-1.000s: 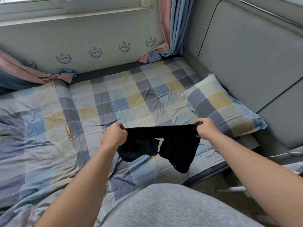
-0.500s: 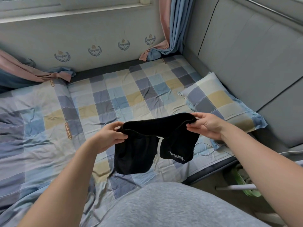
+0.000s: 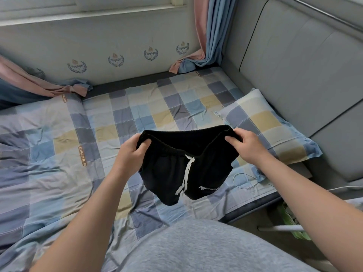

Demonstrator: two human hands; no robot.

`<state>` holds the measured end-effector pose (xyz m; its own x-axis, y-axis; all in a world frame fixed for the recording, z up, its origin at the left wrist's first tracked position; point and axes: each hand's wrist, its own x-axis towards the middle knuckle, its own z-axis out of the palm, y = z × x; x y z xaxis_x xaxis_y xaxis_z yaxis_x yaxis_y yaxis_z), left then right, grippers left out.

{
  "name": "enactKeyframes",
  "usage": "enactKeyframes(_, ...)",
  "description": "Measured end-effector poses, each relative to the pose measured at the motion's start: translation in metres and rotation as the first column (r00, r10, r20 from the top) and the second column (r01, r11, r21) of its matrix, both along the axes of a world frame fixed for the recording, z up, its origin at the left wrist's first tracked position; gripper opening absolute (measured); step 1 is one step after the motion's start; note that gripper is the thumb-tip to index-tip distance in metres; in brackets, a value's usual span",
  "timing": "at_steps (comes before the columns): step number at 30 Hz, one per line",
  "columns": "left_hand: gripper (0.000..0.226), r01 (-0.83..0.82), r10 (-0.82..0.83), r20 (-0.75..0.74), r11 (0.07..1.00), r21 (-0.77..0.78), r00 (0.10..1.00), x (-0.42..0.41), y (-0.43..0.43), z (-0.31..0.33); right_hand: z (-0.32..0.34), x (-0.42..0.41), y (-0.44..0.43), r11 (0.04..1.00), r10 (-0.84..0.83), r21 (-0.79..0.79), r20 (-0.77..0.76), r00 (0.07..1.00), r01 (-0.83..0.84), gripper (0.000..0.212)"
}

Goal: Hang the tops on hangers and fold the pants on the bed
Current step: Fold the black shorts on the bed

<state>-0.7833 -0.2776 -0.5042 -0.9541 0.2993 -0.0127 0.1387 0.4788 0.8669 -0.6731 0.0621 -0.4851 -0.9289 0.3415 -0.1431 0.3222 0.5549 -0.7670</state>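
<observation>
A: What's at the left?
B: My left hand [image 3: 130, 152], fingers curled round the waistband of the black shorts [image 3: 182, 169].
A: And further right?
B: My right hand [image 3: 245, 146] grips the other end. The shorts hang above the bed [image 3: 59, 154].

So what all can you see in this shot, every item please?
shorts: one, black, held up over the bed by the waistband
drawstring: one, white, hanging down the shorts' front
bed sheet: one, blue, grey and yellow checks, covering the bed
pillow: one, same checks, right side of the bed
curtains: two, pink and blue, ends resting at the bed's far corners
wall emblems: at least four, blue, under the window
padded panel: grey, right of the bed
cable: one, white, bed's right edge
left hand: grips the waistband's left end
right hand: grips the waistband's right end
</observation>
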Motion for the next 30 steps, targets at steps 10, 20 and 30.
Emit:
enactKeyframes(10,0.034,-0.305,0.273,0.402,0.952,0.017,0.874,0.020,0.049,0.018,0.009,-0.012,-0.039,0.987,-0.141,-0.060,0.079,0.987,0.146,0.025)
enactKeyframes(20,0.030,0.028,-0.252,0.465,0.900,0.436,0.849,0.052,0.084,0.048,0.047,-0.013,-0.082,0.834,0.103,-0.548,0.036,0.994,-0.066,0.012)
enactKeyframes(30,0.045,0.123,-0.221,0.219,0.913,0.390,0.950,0.048,0.084,0.043,0.064,-0.009,-0.071,0.949,0.283,-0.062,-0.273,0.919,-0.311,0.026)
